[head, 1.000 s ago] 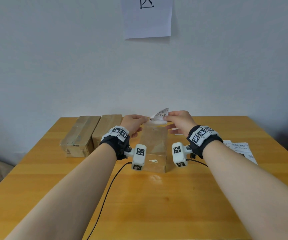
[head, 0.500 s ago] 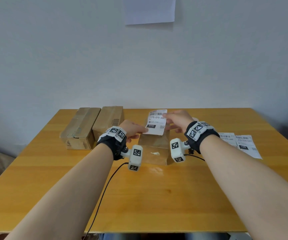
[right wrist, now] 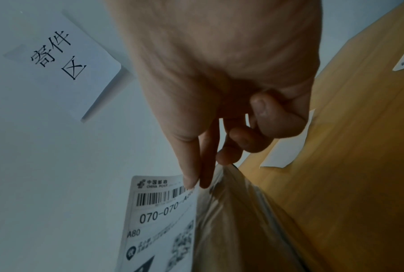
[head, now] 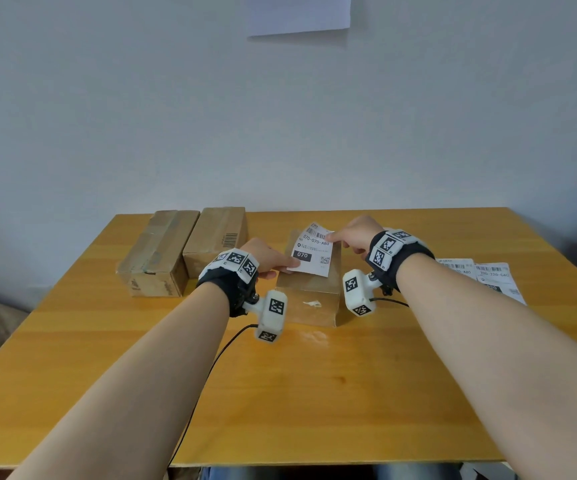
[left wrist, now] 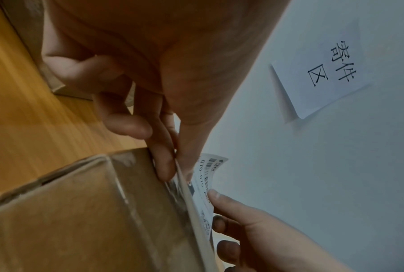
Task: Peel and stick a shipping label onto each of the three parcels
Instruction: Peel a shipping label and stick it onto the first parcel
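We see the shipping label (head: 312, 251), white with a barcode and "070-070-A80", held over the top of the middle parcel (head: 309, 292), a brown taped box standing on the tabletop (head: 315, 393) in front of us. Its near edge lies low against the box top, while the far end curls up off it. Our left hand (head: 268, 259) pinches the label's near left corner between thumb and forefinger; from the left wrist view the other fingers (left wrist: 126, 123) curl loosely beside the box edge. Our right hand (head: 358, 235) pinches the far right corner by the barcode, thumb and forefinger closed on the paper, and in the right wrist view the remaining fingers (right wrist: 250, 141) are tucked in above the parcel's glossy tape.

To the left, well apart from this parcel, two more parcels (head: 183, 251) lie side by side, touching each other near the tabletop's far edge; we see no label on their tops. To the right of our right wrist, two further labels (head: 488, 275) lie flat on the tabletop, overlapping slightly. A blank white slip (right wrist: 287, 145) lies on the wood just beyond the parcel. On the wall behind hangs a white paper sign (head: 299, 12) with black characters. A black cable (head: 207, 375) runs from the left wrist camera toward the near edge
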Demonstrator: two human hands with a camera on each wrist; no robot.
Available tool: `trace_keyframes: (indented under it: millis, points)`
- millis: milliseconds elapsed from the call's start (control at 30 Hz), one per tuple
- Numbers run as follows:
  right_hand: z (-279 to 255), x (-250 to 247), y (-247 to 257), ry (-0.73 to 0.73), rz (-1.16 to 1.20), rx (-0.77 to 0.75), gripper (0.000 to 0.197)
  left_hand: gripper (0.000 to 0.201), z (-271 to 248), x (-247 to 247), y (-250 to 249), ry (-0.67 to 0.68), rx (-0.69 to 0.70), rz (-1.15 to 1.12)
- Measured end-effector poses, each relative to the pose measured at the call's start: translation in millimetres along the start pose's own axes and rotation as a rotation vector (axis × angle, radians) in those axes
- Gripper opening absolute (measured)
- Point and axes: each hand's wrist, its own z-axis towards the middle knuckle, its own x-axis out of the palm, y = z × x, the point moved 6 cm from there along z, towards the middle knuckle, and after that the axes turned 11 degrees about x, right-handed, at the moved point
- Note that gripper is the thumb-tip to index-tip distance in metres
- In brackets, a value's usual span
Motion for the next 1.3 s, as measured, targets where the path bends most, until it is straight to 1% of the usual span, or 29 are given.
trace_keyframes:
  millis: [133, 267, 333, 467, 633, 967, 1300]
  points:
    - [3.7, 1.6, 3.3, 0.002, -0.070, -0.003, 0.042, 0.038, 1.6, 1.3, -7.8, 0.022, 0.001, 0.031]
    - [7.6, 3.0, 7.1, 0.000, -0.080, -0.006, 0.041, 0.026, 1.2, 2.2, -10.5, 0.040, -0.020, 0.033]
    - [9.7, 3.2, 7.9, -0.011, -0.096, -0.006, 0.041, 0.024, 1.8, 2.5, -11.0, 0.048, -0.022, 0.036]
    - [14.1, 5.0, 8.1, -0.012, -0.100, -0.010, 0.038, 0.024, 1.2, 2.5, -12.7, 0.059, -0.026, 0.051]
    - [18.3, 6.8, 7.6, -0.014, -0.112, -0.010, 0.042, 0.022, 0.9, 3.0, -16.0, 0.059, -0.013, 0.079]
    - [20.5, 8.6, 10.2, -0.039, -0.159, -0.015, 0.040, 0.021, -2.0, 2.6, -18.6, 0.049, 0.010, 0.076]
    - [23.4, 10.7, 10.2, -0.048, -0.136, -0.014, 0.040, 0.022, -1.1, 3.8, -17.6, 0.040, 0.012, 0.070]
